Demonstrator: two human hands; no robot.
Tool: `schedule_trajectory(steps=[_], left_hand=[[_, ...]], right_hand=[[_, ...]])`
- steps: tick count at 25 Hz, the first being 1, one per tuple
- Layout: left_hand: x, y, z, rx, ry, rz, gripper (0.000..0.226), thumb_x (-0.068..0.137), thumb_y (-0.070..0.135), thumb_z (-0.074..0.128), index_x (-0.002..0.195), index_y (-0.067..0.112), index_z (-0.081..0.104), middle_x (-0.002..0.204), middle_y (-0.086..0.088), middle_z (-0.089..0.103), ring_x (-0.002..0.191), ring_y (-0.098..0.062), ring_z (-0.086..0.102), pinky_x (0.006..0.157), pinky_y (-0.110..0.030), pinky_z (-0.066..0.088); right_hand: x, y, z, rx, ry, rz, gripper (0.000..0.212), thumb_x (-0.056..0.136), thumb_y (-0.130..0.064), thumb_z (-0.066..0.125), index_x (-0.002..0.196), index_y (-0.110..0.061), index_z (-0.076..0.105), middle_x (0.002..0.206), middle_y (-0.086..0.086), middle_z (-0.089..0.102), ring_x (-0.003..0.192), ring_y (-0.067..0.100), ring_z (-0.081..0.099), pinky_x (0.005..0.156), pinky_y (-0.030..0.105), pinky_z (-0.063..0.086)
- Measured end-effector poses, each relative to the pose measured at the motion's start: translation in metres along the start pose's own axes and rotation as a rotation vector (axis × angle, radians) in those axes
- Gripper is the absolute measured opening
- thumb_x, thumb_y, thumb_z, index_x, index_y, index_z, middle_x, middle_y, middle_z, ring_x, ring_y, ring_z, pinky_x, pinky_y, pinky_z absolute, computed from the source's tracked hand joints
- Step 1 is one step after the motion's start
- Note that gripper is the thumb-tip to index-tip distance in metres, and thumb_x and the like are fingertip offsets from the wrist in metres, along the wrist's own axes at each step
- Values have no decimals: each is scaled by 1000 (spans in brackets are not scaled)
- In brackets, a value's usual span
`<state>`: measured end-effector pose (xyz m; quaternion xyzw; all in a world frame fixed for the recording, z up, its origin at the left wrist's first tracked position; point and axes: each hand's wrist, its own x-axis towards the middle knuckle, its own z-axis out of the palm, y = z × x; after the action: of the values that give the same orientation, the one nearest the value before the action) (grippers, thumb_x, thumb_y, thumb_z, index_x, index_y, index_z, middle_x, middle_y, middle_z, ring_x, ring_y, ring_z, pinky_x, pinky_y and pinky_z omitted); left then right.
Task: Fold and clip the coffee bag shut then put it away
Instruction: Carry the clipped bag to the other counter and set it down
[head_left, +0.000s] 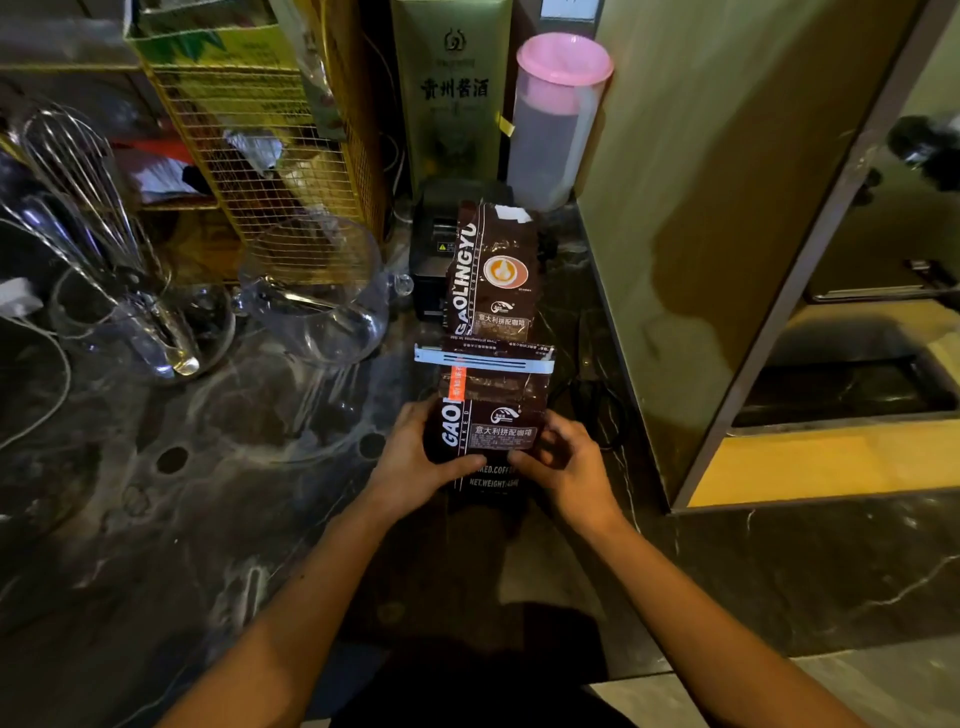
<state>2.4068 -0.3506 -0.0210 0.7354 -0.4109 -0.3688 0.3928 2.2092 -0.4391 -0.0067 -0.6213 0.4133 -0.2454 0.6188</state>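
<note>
A dark brown coffee bag (493, 410) stands upright on the dark marble counter (218, 519), its top folded down. A white bar clip (485, 361) is clamped across the fold. My left hand (415, 462) grips the bag's left side and my right hand (563, 462) grips its right side, thumbs on the front. A second, taller coffee bag (491, 270) of the same brand stands right behind it, touching or nearly so.
A black box-shaped device (431, 249) sits behind the bags. A pink-lidded plastic jug (556, 119) and green carton (452, 93) stand at the back. Glass pitcher (317, 296), whisk in a glass (104, 218) and wire rack (270, 150) crowd the left. A cabinet wall (701, 208) rises on the right.
</note>
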Motion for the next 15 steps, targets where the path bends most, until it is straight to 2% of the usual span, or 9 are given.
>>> schedule_trajectory(steps=[2,4,7,9,11,13,15], left_hand=[[6,-1,-4,61,-4,-2,95,57,50,87,136,21,45,125,10,44,122,-12,47,107,-33,40],[13,0,-8,60,-13,31,94,50,63,81,130,27,48,126,12,40,121,-6,43,108,-27,37],[24,5,-9,41,-15,90,84,51,66,80,123,35,48,143,11,30,131,0,33,106,-11,27],[36,8,-9,46,-5,85,80,54,65,78,122,37,47,154,5,23,139,-5,26,108,-15,22],[46,9,-9,65,-11,78,82,54,67,76,123,38,44,159,-1,19,144,-11,22,113,-26,22],[53,6,-8,56,-25,61,87,55,68,77,128,34,44,155,-2,32,143,-14,31,116,-34,27],[55,3,-6,5,-45,36,87,57,66,78,129,35,42,136,12,53,127,0,49,108,-32,42]], right_hand=[[5,1,-5,-28,-30,24,69,67,-31,80,132,-19,57,131,4,49,121,16,57,104,39,49],[11,2,-9,-29,-39,23,66,66,-33,81,127,-22,59,133,2,48,123,16,55,104,36,49],[25,-2,-14,-45,-20,1,59,67,-29,81,122,-19,63,143,4,44,134,19,45,111,43,41],[38,-5,-17,-58,-36,-19,55,72,-20,82,123,-13,63,149,7,41,140,20,39,115,46,34],[51,-7,-19,-55,-71,-26,50,78,-8,79,125,-7,60,149,9,43,141,21,38,116,42,33],[59,-9,-21,-16,-111,-1,49,81,0,74,126,-3,54,141,9,52,134,20,48,110,34,41],[63,-9,-22,24,-151,30,47,84,3,69,126,0,47,130,10,60,124,18,58,104,33,47]])
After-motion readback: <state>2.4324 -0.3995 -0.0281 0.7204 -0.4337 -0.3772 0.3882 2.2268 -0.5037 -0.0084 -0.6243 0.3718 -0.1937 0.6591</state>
